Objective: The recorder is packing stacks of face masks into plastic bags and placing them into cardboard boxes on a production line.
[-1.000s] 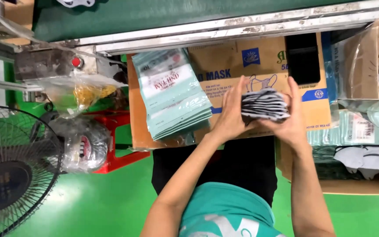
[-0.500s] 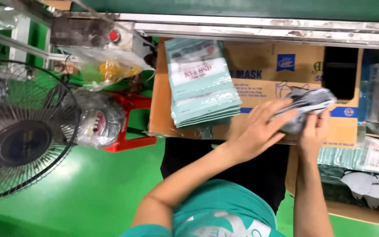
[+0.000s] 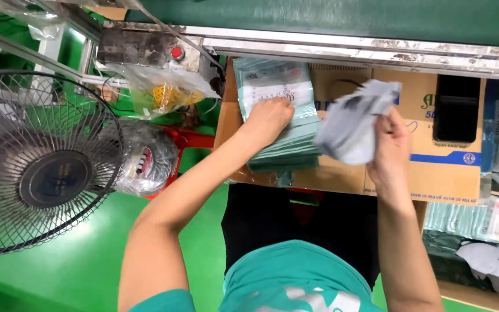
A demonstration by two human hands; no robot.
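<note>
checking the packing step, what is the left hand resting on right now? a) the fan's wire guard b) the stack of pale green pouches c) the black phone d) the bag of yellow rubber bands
b: the left hand lies flat on top of the stack of pale green pouches on the cardboard box, while the right hand holds the bundle of grey masks up beside it.
</note>
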